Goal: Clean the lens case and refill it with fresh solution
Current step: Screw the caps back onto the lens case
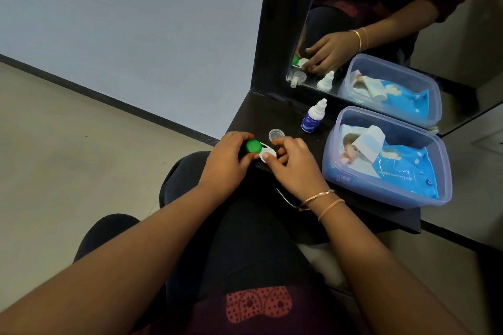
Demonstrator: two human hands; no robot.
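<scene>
Black shelf (272, 117): left hand (226, 160) and right hand (296, 163) pinch the lens case (262, 148) near "mee" wipes (402, 163).

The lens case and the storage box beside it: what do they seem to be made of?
The lens case looks like hard moulded plastic: a white body and a smooth, slightly shiny green cap. The storage box seems to be translucent plastic with a bluish tint, since the wipes pack inside shows dimly through its wall.

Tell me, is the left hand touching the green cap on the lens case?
Touching. The head view shows the left hand, its fingers curled round the green cap, no gap between.
</scene>
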